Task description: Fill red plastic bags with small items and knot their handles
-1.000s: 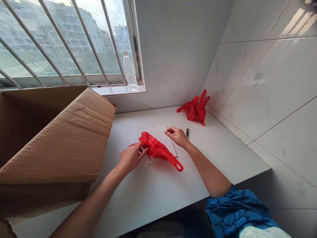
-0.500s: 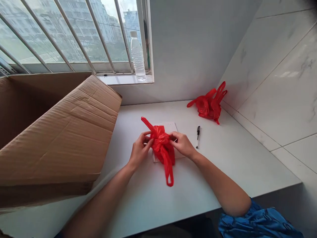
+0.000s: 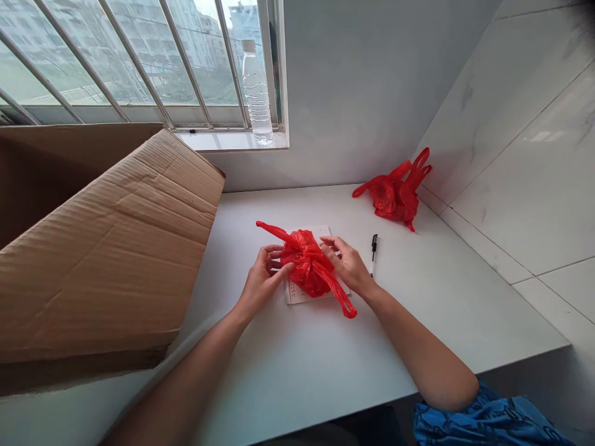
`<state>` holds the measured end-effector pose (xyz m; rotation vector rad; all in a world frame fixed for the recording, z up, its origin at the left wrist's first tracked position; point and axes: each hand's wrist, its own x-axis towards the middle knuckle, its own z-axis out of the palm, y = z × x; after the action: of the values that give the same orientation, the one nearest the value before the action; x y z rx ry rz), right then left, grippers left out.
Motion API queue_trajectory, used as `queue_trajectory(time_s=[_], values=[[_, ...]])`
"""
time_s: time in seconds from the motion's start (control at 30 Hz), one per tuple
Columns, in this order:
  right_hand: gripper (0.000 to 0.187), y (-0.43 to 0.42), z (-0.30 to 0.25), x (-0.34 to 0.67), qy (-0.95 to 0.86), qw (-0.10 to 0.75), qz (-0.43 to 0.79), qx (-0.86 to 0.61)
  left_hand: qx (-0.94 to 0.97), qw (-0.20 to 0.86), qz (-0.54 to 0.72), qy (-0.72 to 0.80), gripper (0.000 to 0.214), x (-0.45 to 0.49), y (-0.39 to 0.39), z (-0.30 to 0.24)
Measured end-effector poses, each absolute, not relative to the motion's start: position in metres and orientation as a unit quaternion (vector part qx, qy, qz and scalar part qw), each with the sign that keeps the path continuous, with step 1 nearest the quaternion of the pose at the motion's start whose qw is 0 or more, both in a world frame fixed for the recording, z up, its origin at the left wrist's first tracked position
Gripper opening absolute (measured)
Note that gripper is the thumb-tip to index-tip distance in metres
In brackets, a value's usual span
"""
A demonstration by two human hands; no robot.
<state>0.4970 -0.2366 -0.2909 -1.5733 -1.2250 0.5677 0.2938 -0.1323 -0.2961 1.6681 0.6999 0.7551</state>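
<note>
Your left hand (image 3: 264, 275) curves around the left side of the red bag (image 3: 307, 269), though you cannot tell whether it grips; your right hand (image 3: 351, 267), fingers loosely spread, flanks the right, probably steadying the bag atop the paper (image 3: 297, 296) on the surface (image 3: 297, 365).

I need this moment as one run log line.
left hand: at front red bag, left side; right hand: at its right side; paper: under bag; pen: right of paper; second red bag: far right
</note>
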Motion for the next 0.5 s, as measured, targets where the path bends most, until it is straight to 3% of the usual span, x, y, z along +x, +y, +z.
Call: queue_trajectory(time_s=[0.13,0.27,0.37,0.5], values=[[0.034,-0.233,-0.297,0.491,-0.509,0.495,0.303,-0.636,0.787,0.492,0.276,0.250,0.029,0.292,-0.134,-0.290],[0.026,-0.238,-0.294,0.505,-0.514,0.468,0.323,-0.642,0.819,0.431,0.273,0.261,0.047,0.287,-0.127,-0.287],[0.032,-0.244,-0.287,0.512,-0.542,0.412,0.363,-0.636,0.829,0.404,0.268,0.280,0.046,0.286,-0.128,-0.285],[0.040,-0.241,-0.285,0.503,-0.494,0.471,0.292,-0.670,0.838,0.367,0.285,0.286,0.037,0.288,-0.138,-0.284]])
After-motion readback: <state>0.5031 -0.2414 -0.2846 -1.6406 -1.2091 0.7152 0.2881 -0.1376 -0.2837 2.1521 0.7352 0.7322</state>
